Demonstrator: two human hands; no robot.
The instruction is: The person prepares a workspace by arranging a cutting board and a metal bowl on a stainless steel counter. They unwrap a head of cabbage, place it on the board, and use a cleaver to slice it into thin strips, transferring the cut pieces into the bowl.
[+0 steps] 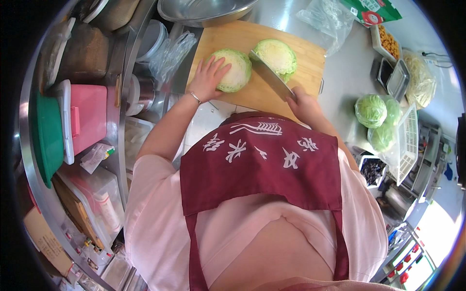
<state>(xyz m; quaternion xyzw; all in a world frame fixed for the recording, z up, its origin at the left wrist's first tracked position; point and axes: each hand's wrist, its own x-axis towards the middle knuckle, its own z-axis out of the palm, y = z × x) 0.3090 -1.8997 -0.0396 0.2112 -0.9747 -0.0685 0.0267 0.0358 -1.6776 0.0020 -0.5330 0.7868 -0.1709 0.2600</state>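
Observation:
Two cabbage halves lie on a wooden cutting board (pixel 225 36), their pale cut faces turned up. My left hand (pixel 209 78) rests with spread fingers on the left cabbage half (pixel 236 72). My right hand (pixel 304 103) is closed round the handle of a broad-bladed kitchen knife (pixel 271 77). The blade slants up and to the left, with its tip between the two halves and its edge beside the right cabbage half (pixel 276 57). Whether the blade touches that half or the board, I cannot tell.
A large metal bowl (pixel 207 14) stands beyond the board. On the right are a clear plastic bag (pixel 327 22), a tray of orange-brown food (pixel 389 42), bagged cabbages (pixel 370 111) and a white plastic basket (pixel 406 156). Shelves with a pink container (pixel 89 116) stand left.

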